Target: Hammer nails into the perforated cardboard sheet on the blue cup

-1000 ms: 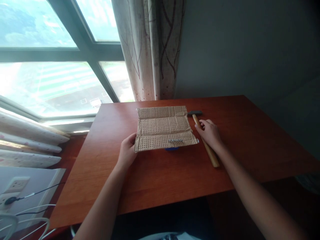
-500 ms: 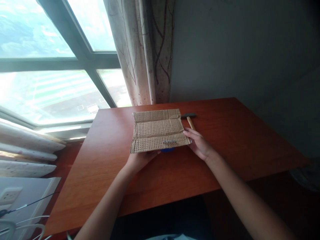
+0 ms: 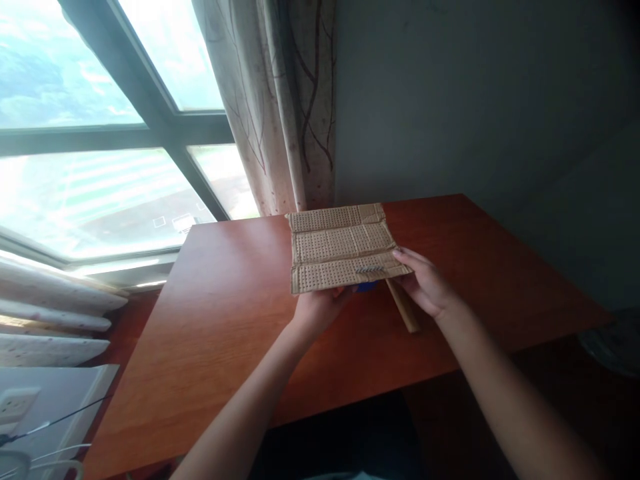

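A brown sheet (image 3: 343,247) with rows of small holes and two crosswise creases is held above the table, tilted toward me. It looks like cardboard, though I cannot be sure. A short row of small grey metal pieces (image 3: 369,270) sits near its front right edge. My left hand (image 3: 323,308) grips the sheet from beneath, fingers mostly hidden. At the right front corner, my right hand (image 3: 423,277) pinches it, thumb on top. Something blue (image 3: 364,286) shows under the front edge by my left fingertips; its kind is hidden. A wooden handle (image 3: 404,310) sticks out below the sheet.
The reddish-brown wooden table (image 3: 220,333) stands against a dark wall (image 3: 450,100). A window (image 3: 90,187) and a patterned curtain (image 3: 280,107) are at the left and back. A wall socket (image 3: 19,403) with cables is at the lower left.
Both hands and the sheet have moved right and slightly up. The wooden handle now shows in front of the sheet instead of behind it; the dark blade-like piece is out of sight.
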{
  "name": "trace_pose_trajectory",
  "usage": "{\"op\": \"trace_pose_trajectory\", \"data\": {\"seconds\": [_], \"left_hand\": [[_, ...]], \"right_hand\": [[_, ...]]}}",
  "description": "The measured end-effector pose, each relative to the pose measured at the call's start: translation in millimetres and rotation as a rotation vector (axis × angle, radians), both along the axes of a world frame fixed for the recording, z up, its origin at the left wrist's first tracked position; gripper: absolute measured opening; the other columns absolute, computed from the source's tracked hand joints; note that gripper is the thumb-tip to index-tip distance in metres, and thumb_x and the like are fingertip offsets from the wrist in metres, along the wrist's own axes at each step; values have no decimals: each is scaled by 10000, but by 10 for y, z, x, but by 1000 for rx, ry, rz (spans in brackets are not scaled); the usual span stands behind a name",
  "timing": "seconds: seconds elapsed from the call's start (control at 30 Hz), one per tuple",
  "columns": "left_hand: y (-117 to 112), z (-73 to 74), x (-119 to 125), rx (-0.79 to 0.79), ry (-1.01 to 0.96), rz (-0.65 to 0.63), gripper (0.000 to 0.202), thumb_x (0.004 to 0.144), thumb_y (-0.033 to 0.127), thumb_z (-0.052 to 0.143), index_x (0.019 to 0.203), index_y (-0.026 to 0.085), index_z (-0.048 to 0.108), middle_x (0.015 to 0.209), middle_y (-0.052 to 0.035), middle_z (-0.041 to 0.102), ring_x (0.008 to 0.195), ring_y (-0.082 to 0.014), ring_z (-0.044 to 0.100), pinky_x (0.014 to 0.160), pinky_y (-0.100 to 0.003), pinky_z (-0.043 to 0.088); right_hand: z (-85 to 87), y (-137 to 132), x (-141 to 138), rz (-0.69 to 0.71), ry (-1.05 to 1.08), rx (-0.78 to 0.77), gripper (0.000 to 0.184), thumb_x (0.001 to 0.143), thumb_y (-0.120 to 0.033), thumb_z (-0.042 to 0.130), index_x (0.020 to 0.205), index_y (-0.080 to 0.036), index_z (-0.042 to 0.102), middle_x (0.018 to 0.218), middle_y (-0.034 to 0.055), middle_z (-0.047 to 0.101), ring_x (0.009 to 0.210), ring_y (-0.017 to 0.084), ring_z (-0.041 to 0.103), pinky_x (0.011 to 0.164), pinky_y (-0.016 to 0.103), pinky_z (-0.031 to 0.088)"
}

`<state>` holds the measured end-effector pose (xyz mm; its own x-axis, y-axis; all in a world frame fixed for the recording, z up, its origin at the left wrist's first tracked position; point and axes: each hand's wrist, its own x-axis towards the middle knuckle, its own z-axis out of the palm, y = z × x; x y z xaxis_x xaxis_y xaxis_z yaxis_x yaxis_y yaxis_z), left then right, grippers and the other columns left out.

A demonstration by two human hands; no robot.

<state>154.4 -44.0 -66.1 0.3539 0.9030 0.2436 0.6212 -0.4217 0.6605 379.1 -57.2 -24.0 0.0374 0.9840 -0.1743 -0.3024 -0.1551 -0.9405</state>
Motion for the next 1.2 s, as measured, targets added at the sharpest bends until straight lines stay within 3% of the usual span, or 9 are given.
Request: {"op": "trace_pose_trajectory", "data": {"seconds": [0.17,0.33,0.5,0.7,0.8,0.9,1.03,1.1,1.2], "left_hand": [[242,53,825,98,-42,-19,378,861,404,659,1199,237,630,1215,-120,655,1260,-347,512,1027,-481,442],[350,-10,1435,108,52,-94,464,883,426,625,1299,222,589,1345,-132,596,1317,-378,466,1082,-529,407],[385,-138,1645,137,92,-102,470,891,428,599,1314,224,583,1408,-122,555,1314,-394,469,1009,-532,473],[478,-231,1745,240,109,-116,501,908,399,570,1362,188,540,1484,-135,482,1389,-377,377,1125,-557,352],[473,-206,1680,229,120,-135,470,901,390,585,1316,170,566,1429,-163,522,1349,-383,413,1091,-576,365],[430,-187,1407,181,135,-141,379,909,383,567,1220,172,611,1328,-177,573,1235,-371,505,983,-545,454],[390,-219,742,195,51,-93,454,891,240,541,1332,139,508,1412,-188,486,1259,-314,500,1051,-477,441],[372,-242,370,164,19,-72,407,890,199,514,1294,159,534,1347,-159,542,1225,-279,537,1059,-443,446],[311,-252,-105,84,-42,-55,343,879,167,491,1208,184,587,1223,-113,627,1031,-213,633,944,-366,512]], "right_hand": [[66,134,667,-165,-144,49,231,824,-368,618,991,-225,689,1008,63,739,938,243,687,769,378,572],[-102,244,1234,-253,-222,6,238,812,-389,577,963,-226,663,924,81,737,892,263,694,732,426,582],[-355,310,1500,-261,-173,-78,208,812,-362,554,934,-230,659,864,82,733,836,261,695,752,459,575],[-426,420,1532,-296,-140,-39,208,819,-379,553,937,-235,646,951,84,730,878,264,690,766,460,567],[-372,423,1584,-326,-91,-62,254,841,-434,524,938,-227,634,978,103,720,941,287,682,758,478,562],[-289,327,1612,-577,-72,-52,231,844,-426,515,894,-233,631,1028,97,706,1015,273,668,802,459,552],[-93,21,1234,-1025,-267,366,52,809,-280,573,823,-285,623,988,60,685,973,222,665,880,405,512],[37,-173,826,-949,-400,506,61,837,-294,576,823,-291,636,862,61,654,855,234,651,793,408,517],[180,-384,124,-496,-436,527,142,899,-332,547,830,-278,659,821,45,645,724,199,611,680,360,500]]}}
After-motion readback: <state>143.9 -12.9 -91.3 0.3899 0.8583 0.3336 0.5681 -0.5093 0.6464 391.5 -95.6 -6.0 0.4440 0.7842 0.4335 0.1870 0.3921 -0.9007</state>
